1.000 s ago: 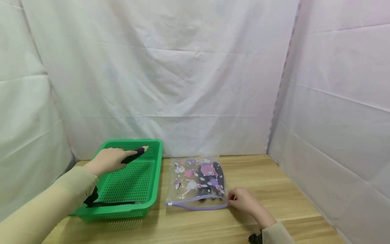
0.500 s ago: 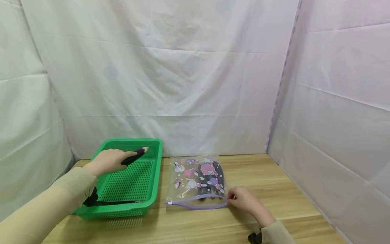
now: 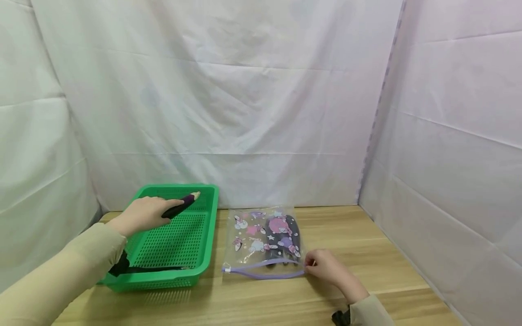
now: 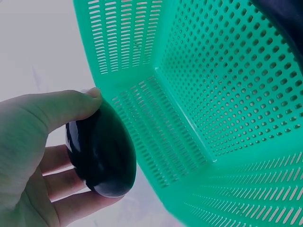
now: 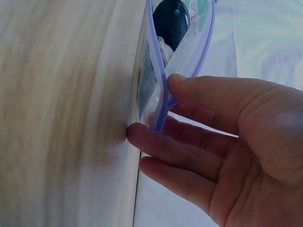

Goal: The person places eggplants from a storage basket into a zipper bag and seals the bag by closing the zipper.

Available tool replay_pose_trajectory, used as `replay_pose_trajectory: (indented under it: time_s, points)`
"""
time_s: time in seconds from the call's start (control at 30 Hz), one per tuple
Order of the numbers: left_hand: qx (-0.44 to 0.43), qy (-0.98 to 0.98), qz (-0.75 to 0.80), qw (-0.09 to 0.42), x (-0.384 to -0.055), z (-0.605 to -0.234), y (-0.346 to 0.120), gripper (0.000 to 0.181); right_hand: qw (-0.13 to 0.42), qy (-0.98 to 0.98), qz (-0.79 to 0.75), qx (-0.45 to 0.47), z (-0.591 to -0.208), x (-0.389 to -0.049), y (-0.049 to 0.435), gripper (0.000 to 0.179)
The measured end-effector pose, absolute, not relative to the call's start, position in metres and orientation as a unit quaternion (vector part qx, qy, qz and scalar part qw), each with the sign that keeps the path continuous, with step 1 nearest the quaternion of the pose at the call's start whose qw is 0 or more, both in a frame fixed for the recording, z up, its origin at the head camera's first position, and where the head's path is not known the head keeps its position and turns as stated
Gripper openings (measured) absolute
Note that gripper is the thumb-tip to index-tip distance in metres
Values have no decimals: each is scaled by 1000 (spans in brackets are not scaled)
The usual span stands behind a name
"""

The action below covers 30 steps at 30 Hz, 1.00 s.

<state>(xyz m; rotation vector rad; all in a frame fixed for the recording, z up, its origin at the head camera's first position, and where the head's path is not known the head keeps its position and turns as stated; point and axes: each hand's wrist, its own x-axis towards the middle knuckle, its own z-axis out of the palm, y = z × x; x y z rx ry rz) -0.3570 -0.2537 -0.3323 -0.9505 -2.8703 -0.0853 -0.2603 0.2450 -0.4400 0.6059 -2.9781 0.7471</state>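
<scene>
Over the green basket, my left hand grips a dark purple eggplant whose pale stem end points away to the right. In the left wrist view the thumb and fingers clasp the glossy eggplant beside the basket's rim. My right hand pinches the right corner of a clear zip bag with cartoon prints and a purple zip edge. The bag lies flat, its mouth parted towards me, with dark eggplants inside. Another dark eggplant lies along the basket's near wall.
A white slider sits at the left end of the bag's zip. Basket and bag stand side by side on a wooden table. White curtains enclose the table at the back and both sides.
</scene>
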Motion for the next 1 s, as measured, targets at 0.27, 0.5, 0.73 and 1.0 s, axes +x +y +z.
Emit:
replay_pose_trajectory:
  time_s: [0.27,0.5,0.73,1.0]
  points:
    - [-317,-946,-25,65,-354,-328,-254,60,15,-950,234,205,-437,-258,245,18]
    - [-322,-943,-28,74,-350,-324,-252,61,11,-950,236,202,-436,-258,244,17]
    - [-328,-941,-23,74,-346,-322,-248,57,13,-950,237,203,-438,-258,246,17]
    - [-332,-940,-26,80,-341,-319,-248,55,13,-951,238,200,-436,-256,245,18]
